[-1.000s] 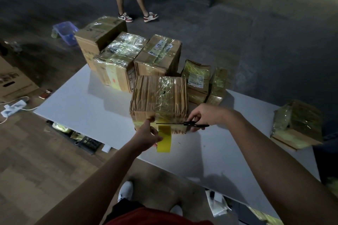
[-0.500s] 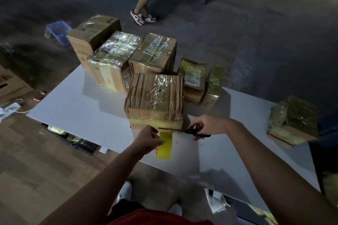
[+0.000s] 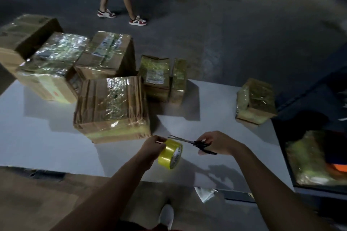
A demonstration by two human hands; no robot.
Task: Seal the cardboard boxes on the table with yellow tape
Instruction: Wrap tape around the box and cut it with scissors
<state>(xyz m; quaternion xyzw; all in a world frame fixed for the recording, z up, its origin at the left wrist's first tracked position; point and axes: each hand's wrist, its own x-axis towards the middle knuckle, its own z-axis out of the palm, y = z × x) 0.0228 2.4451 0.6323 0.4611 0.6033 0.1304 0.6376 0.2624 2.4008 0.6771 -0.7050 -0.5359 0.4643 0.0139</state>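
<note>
Left hand [image 3: 153, 149]: fingers curled round a roll of yellow tape [image 3: 170, 154], low over the table [image 3: 47, 146]. Right hand [image 3: 217, 142]: gripping black scissors [image 3: 195, 143], tips aimed at the roll. Likely step: freeing the tape end; lift it flat and keep the blades off the fingers. Just beyond both hands: cardboard box [image 3: 110, 108], creased, glossy top, yellow band along its near face

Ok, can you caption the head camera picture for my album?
Taping time: left hand holds yellow tape, right hand holds scissors, near a taped box on the table.
</note>
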